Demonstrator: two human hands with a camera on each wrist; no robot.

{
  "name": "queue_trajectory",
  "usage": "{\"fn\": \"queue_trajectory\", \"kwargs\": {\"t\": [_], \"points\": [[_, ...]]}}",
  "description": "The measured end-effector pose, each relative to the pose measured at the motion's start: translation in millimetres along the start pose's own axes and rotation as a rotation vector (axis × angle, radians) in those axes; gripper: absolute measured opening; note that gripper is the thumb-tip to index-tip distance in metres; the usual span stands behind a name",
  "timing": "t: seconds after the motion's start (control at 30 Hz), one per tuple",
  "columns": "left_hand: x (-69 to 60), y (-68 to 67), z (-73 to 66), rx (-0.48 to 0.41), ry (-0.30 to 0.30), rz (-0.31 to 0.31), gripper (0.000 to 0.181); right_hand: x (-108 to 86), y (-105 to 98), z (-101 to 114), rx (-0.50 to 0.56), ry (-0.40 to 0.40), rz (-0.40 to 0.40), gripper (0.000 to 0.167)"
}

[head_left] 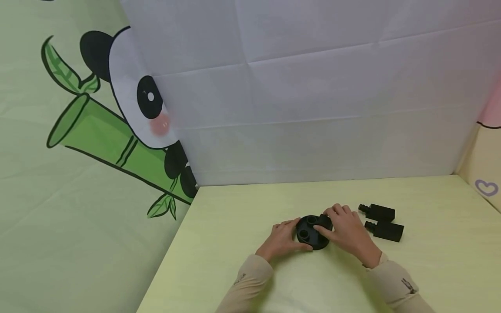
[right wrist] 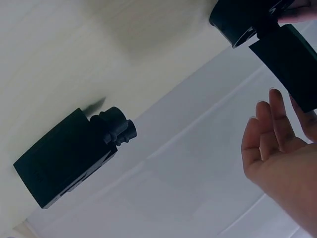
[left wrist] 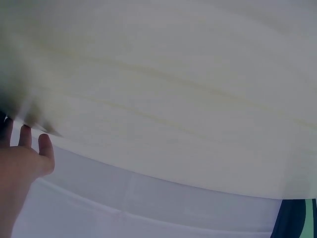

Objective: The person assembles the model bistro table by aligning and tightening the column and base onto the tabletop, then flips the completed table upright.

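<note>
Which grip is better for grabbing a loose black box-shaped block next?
Probably the right grip, once it lets go: it's nearer the two black rectangular blocks with narrow necks; the left grip holds the round black base.

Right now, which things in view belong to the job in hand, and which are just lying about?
Job:
round black base, gripped by the left hand
black block, held by the right hand at the base
two similar loose blocks, probably

Only surroundings:
yellow tabletop
white backdrop
panda-and-bamboo print
</note>
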State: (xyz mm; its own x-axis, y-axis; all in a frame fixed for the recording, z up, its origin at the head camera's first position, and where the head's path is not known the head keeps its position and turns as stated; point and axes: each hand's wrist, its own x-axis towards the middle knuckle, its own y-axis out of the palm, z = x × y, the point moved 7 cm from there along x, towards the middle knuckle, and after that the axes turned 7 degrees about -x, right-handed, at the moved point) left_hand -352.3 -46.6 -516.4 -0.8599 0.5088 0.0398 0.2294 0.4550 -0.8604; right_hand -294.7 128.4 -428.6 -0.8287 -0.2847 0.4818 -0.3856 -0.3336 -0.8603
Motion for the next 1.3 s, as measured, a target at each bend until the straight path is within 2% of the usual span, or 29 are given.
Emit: {"fn": "queue_trajectory", "kwargs": {"t": [0.17, 0.27, 0.4, 0.53, 0.67, 0.8, 0.97, 1.17, 1.3], "points": [[-1.0, -1.1, -2.5, -0.006, 0.0, 0.004, 0.095, -2.5, -1.6, 1.2, 0.032, 0.033, 0.042, 0.044], [-1.0, -1.0, -2.7, -0.004, -0.007, 0.006, 0.095, -4.6, -4.4, 0.3, 0.058, 0.046, 0.057, 0.039], [-0.7, -0.5, -1.1, 0.005, -0.02, 0.004, 0.095, -5.1, -6.1, 1.3, 0.002, 0.042, 0.051, 0.034], [-1.0, -0.1, -0.7, 0.01, -0.021, 0.003, 0.096, -3.8, -5.3, 3.0, -0.078, 0.055, 0.044, 0.046], [-0.6, 0.9, -1.9, 0.001, -0.013, -0.002, 0.096, -3.9, -5.2, 1.0, -0.06, 0.093, 0.091, 0.056], [0.6, 1.2, -3.2, -0.003, -0.002, -0.004, 0.096, -5.6, -10.0, -1.6, 0.022, 0.067, 0.156, 0.053], [0.3, -1.5, -2.6, -0.001, 0.0, -0.004, 0.096, -3.0, -12.2, -4.4, 0.081, 0.003, 0.188, 0.045], [0.2, -1.2, -0.7, -0.003, -0.005, 0.0, 0.096, -0.6, -8.8, -5.8, 0.088, 0.013, 0.199, 0.052], [0.8, 0.7, 0.3, 0.003, -0.007, 0.007, 0.096, -0.9, -7.4, -6.1, 0.085, -0.002, 0.177, 0.046]]}}
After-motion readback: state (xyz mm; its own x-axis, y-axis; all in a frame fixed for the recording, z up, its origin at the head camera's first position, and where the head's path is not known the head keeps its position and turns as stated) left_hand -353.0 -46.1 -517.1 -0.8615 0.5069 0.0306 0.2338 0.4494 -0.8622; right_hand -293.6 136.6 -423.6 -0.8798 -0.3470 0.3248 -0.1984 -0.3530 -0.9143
